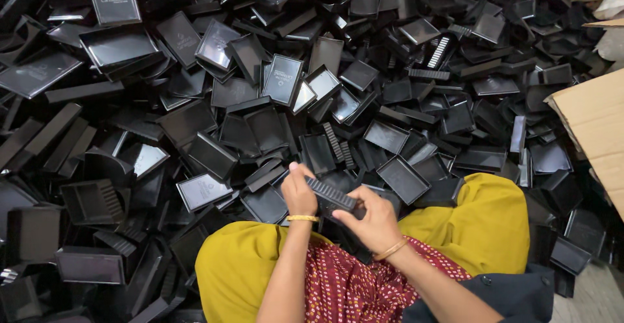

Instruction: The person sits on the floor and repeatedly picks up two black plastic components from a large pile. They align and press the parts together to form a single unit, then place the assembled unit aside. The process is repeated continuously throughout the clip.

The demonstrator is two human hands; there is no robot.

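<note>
Between left hand (298, 195) and right hand (373, 222): ribbed black piece (330, 194), seemingly pinched.

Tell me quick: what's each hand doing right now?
Left hand: closed on one end of a ridged black plastic piece.
Right hand: closed on the other end of the same piece.

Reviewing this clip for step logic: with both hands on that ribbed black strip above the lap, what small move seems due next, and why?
Probably pressing the ribbed black strip down onto the black piece beneath it. The left hand pinches the strip's near end, the right hand cups the piece below, and the strip lies tilted across it, not seated. How they fit is hidden by the fingers.
</note>
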